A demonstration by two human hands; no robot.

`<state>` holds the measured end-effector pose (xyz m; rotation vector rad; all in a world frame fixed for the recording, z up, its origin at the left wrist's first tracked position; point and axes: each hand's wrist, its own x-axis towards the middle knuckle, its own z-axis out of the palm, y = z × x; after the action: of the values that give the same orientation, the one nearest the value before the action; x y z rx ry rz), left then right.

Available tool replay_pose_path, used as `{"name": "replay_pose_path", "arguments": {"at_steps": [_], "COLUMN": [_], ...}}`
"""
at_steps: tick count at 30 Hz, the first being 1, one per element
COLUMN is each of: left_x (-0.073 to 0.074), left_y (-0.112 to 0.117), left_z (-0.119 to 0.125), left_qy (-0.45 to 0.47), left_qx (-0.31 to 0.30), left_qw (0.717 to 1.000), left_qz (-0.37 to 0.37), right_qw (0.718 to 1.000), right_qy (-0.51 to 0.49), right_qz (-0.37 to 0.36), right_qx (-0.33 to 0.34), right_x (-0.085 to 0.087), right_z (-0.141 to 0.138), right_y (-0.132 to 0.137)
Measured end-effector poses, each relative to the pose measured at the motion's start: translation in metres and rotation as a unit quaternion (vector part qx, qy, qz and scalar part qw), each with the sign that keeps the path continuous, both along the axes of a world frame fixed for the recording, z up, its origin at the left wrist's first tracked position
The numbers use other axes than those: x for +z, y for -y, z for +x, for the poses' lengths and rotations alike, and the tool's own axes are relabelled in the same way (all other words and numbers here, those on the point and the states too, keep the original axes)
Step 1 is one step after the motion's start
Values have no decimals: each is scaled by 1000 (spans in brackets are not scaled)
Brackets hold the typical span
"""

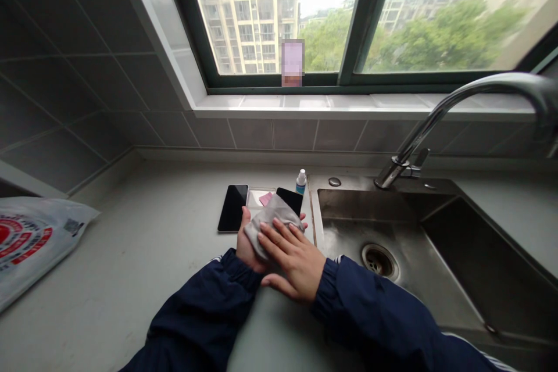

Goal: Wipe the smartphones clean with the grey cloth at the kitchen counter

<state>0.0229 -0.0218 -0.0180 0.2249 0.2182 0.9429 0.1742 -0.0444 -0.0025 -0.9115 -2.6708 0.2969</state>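
A dark-screened phone [291,200] shows its far end beyond a grey cloth [274,213] that covers the rest. My left hand [249,247] is closed around the phone from below, thumb on the left side and fingertips on the right. Flat on top of the cloth lies my right hand [293,257], its fingers stretched out. Left of my hands, a second black-screened phone [232,208] lies face up on the counter. Behind the cloth, a pink piece [265,198] rests on a pale clear tray or case [256,193], partly hidden.
A small white-capped bottle [300,182] stands by the sink edge. On the right is a steel sink [410,232] with a curved faucet [418,128] and a round plug [335,181]. A printed plastic bag [39,238] lies at far left. A window is ahead.
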Motion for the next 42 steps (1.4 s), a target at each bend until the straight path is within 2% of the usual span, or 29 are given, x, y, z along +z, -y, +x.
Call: {"name": "replay_pose_path", "arguments": {"at_steps": [3, 8, 11, 16, 22, 27, 30, 36, 42], "left_x": [-2, -7, -8, -3, -1, -3, -2, 1, 5], "left_y": [1, 1, 1, 0, -2, -5, -6, -3, 3], "left_z": [4, 5, 7, 10, 1, -11, -13, -8, 2], "left_qy": [-5, -30, -52, -45, -61, -46, -33, -17, -19], "left_qx": [46, -12, -5, 25, 58, 20, 14, -34, -36], "left_qw": [999, 999, 998, 999, 996, 999, 999, 999, 999], "left_qz": [17, 32, 23, 3, -21, -5, -3, -22, -13], "right_qw": [999, 994, 994, 997, 999, 995, 994, 996, 999], "right_qy": [6, -1, -1, 0, -5, 4, 15, 13, 21], "right_qz": [32, 52, 35, 12, -41, -98, -107, -87, -41], "right_qx": [-39, -96, -104, -77, -24, -8, 3, 18, -16], "right_x": [3, 2, 0, -2, 6, 22, 24, 18, 18], "right_z": [9, 24, 27, 17, -3, -2, 0, -1, 0], "right_y": [-15, -36, -38, -26, 9, 31, 32, 19, 6]}}
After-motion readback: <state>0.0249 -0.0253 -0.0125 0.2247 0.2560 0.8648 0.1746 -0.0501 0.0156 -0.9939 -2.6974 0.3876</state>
